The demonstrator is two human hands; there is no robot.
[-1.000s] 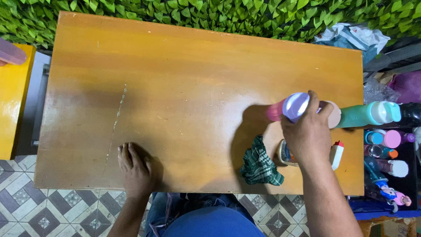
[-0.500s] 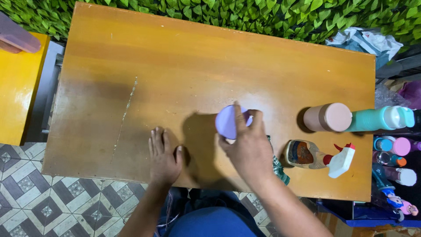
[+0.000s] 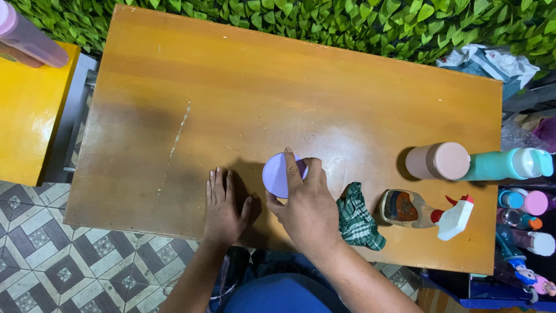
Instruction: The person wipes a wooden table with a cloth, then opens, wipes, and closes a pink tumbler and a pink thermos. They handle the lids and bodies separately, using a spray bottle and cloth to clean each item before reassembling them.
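Surface: wooden table [image 3: 243,93] seen from above, leafy green wall [image 3: 324,23] at 12 o'clock.
Right hand [image 3: 307,208]: fingers wrapped around a lilac-capped bottle [image 3: 279,175], standing near the table's front edge, centre.
Left hand [image 3: 223,208]: flat on the wood, palm down, fingers spread, at 9 o'clock just beside the bottle.
At 3 o'clock: green checked cloth [image 3: 356,217], spray bottle [image 3: 425,211] lying down, pink bottle [image 3: 438,161], teal bottle [image 3: 504,164].
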